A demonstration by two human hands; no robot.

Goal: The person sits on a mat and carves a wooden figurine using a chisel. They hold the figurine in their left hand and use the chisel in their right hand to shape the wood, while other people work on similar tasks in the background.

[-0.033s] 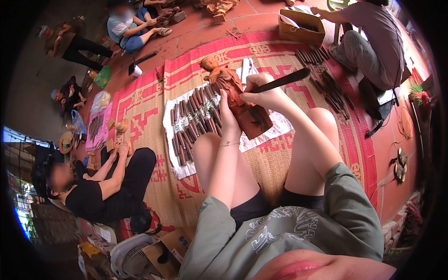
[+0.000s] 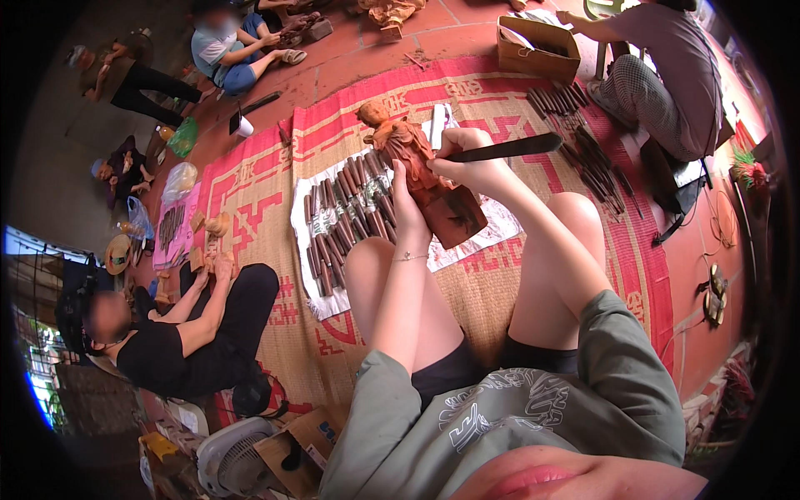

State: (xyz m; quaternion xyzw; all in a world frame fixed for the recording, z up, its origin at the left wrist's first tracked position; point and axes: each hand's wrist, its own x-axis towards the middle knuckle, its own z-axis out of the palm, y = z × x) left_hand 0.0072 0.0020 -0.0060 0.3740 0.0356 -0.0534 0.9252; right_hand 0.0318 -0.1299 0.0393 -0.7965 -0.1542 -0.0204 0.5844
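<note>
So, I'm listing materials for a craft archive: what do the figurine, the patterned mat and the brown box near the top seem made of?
The figurine: probably wood, seemingly unvarnished, from its reddish-brown, carved folds. The mat: likely straw or reed, matte, given the woven texture. The box: apparently plain cardboard, judging by its dull brown, thin walls.

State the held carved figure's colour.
The carved figure is reddish-brown; the head view shows it best.
</note>
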